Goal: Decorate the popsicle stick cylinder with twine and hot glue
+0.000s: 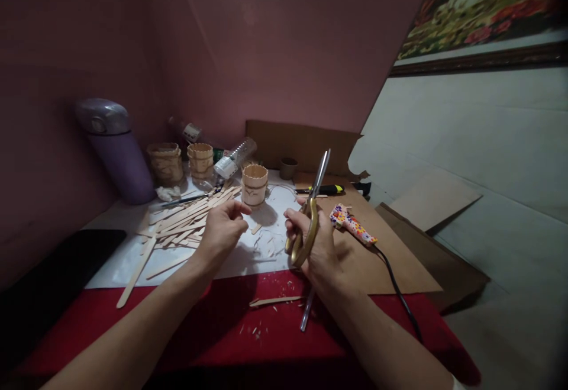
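Observation:
My right hand [317,247] grips gold-handled scissors [312,209], blades pointing up and away. My left hand [224,227] hovers beside it with fingers curled in a pinch; what it holds, if anything, I cannot make out. Just beyond the left hand lies a heap of wooden craft sticks [184,221] on a white sheet [248,260]. A small cup built of sticks [254,184] stands behind the hands.
Two more stick cups [200,159] and a purple flask [119,150] stand at the back left. A floral glue gun [352,224] with black cord lies on brown cardboard [381,260] at right. A loose stick [275,301] lies on the red cloth [213,325].

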The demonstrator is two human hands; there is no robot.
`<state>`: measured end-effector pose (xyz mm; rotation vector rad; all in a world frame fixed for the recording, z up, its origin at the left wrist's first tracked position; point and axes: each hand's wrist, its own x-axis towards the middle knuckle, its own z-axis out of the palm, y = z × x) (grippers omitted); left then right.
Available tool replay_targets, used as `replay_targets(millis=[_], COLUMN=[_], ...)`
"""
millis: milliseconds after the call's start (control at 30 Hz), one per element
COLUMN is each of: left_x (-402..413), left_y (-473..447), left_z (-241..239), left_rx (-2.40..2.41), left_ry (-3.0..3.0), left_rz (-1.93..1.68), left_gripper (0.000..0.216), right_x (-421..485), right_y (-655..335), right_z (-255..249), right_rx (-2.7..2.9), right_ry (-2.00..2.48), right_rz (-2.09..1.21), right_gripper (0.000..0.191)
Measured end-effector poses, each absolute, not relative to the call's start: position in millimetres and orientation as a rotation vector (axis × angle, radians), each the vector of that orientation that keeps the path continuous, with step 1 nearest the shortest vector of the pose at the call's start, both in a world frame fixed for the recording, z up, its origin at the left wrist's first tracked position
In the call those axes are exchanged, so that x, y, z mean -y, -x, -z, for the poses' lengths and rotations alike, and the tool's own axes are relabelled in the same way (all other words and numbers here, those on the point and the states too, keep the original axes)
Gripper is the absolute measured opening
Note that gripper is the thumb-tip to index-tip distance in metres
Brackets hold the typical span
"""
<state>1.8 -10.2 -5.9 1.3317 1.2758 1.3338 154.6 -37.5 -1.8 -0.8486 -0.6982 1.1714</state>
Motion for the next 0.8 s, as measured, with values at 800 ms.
replay_targets(millis=[800], left_x=[-6.0], left_y=[-4.9], left_z=[20.4], left_rx=[-1.453], left_ry=[-1.782], left_rz=[-1.238], left_gripper=[0.017], right_x=[33.5], right_y=[-158.1], right_z=[1.4], right_rx=[0.823], right_ry=[0.751], right_rz=[-1.279], right_gripper=[0.047])
